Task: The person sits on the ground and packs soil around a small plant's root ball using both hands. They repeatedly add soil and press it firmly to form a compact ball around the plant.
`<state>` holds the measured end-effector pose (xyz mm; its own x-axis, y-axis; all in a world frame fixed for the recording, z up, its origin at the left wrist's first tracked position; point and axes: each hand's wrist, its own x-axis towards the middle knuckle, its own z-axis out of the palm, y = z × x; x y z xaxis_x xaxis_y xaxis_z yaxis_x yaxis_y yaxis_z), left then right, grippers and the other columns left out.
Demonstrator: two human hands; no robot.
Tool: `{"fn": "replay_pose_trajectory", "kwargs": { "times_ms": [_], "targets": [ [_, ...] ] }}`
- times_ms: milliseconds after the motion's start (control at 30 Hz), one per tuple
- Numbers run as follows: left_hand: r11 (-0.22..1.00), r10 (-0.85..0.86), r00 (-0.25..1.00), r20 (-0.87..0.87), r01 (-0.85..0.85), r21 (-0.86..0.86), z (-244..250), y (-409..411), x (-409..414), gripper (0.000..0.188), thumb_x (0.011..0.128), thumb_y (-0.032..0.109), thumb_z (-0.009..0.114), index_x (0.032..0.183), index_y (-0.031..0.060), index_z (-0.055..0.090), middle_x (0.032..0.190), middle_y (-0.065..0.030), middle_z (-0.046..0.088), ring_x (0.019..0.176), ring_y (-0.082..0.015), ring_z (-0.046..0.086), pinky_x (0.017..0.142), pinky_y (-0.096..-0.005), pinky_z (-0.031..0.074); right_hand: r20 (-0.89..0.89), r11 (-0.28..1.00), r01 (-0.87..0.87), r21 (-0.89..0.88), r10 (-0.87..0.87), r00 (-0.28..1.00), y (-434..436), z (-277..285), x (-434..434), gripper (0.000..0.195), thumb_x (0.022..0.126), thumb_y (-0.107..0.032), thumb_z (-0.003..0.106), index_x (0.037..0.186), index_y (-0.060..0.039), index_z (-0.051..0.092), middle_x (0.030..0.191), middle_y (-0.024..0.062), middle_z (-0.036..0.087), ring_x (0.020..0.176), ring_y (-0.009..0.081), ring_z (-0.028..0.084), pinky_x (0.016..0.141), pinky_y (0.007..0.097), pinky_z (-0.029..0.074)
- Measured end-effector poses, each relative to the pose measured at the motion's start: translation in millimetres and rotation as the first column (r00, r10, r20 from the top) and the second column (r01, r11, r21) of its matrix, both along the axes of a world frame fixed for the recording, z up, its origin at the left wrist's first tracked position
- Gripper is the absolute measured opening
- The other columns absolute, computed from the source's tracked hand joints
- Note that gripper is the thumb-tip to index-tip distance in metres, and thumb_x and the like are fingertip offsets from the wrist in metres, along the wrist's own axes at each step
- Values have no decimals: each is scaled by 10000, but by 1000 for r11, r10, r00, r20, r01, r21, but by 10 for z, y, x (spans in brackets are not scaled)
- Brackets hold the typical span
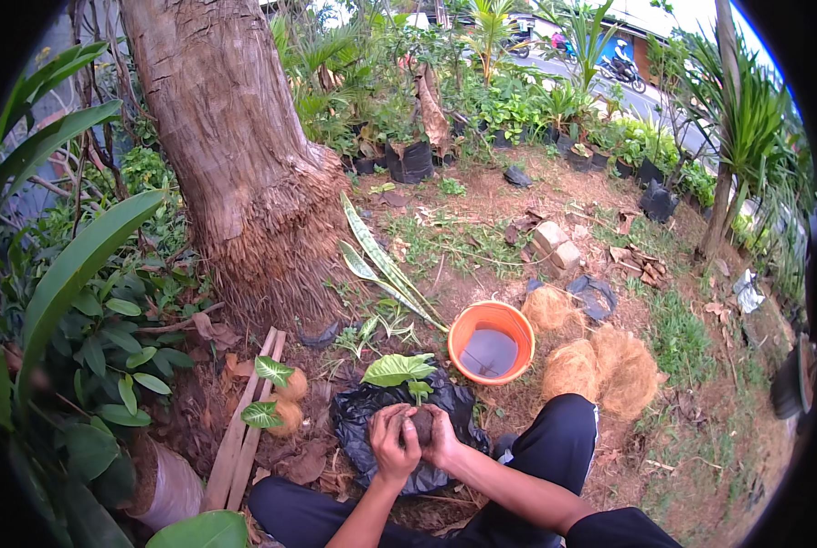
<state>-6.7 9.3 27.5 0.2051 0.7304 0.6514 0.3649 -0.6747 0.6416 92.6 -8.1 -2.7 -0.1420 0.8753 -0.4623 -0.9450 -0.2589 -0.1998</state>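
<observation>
Between my two palms sits a dark ball of soil [420, 426] with a leafy green plant [396, 370] rising from its top. My left hand [391, 440] cups the ball from the left, fingers curled over its side. On the other side my right hand [441, 436] wraps around it; part of the ball is hidden by both hands. Below them a crumpled black plastic bag [360, 438] is spread on the ground. Left of the bag lie two fibre-wrapped balls [290, 403], each with a variegated leaf [261, 414], beside two wooden slats [244, 438].
An orange bucket [458, 335] holding murky water stands just beyond the bag. Clumps of tan fibre [597, 370] lie to its right. A thick tree trunk [223, 137] rises at left, with cut snake plant leaves [381, 267] near its base. Farther off are bricks [556, 245] and potted plants [408, 162].
</observation>
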Motion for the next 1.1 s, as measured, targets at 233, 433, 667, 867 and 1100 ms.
{"fn": "replay_pose_trajectory", "kwargs": {
  "times_ms": [233, 433, 667, 867, 1100],
  "targets": [
    [978, -151, 988, -5, 150, 141, 87, -39, 10, 191, 865, 119, 546, 857, -2, 693, 933, -149, 692, 932, -336, 683, 871, -445, 521, 64, 997, 8, 75, -12, 998, 13, -222, -58, 246, 982, -247, 394, 940, -116, 598, 850, -3, 614, 795, 130, 608, 770, 301, 515],
    [961, -224, 974, 24, 217, 170, 125, -19, -18, 229, 846, 159, 542, 787, 9, 704, 863, -126, 720, 872, -313, 713, 896, -459, 528, -32, 994, -75, 77, 78, 996, -18, -230, -39, 242, 988, -250, 391, 948, -118, 590, 843, -8, 604, 773, 100, 598, 732, 273, 511],
    [969, -237, 969, 66, 232, 84, 126, -103, 30, 271, 864, 199, 526, 788, 13, 707, 844, -118, 722, 824, -294, 706, 861, -446, 529, -57, 989, -84, 124, 92, 994, -94, -168, -31, 243, 993, -240, 386, 956, -88, 572, 850, -9, 584, 766, 94, 589, 741, 259, 506],
    [976, -195, 980, 49, 189, 106, 51, -107, 62, 213, 875, 127, 558, 747, 16, 687, 797, -109, 700, 756, -298, 691, 774, -417, 544, -39, 999, -46, 25, 47, 998, -122, -115, -37, 249, 999, -238, 389, 957, -77, 574, 835, -13, 581, 748, 87, 577, 763, 259, 498],
    [975, -175, 981, 84, 161, 150, 29, -111, 126, 273, 909, 108, 534, 683, 17, 658, 717, -94, 684, 690, -270, 689, 730, -401, 551, -113, 981, -74, 178, 95, 989, -154, -332, 20, 255, 1001, -240, 379, 948, -85, 575, 831, -15, 582, 754, 80, 575, 759, 269, 494]
  ]
}}
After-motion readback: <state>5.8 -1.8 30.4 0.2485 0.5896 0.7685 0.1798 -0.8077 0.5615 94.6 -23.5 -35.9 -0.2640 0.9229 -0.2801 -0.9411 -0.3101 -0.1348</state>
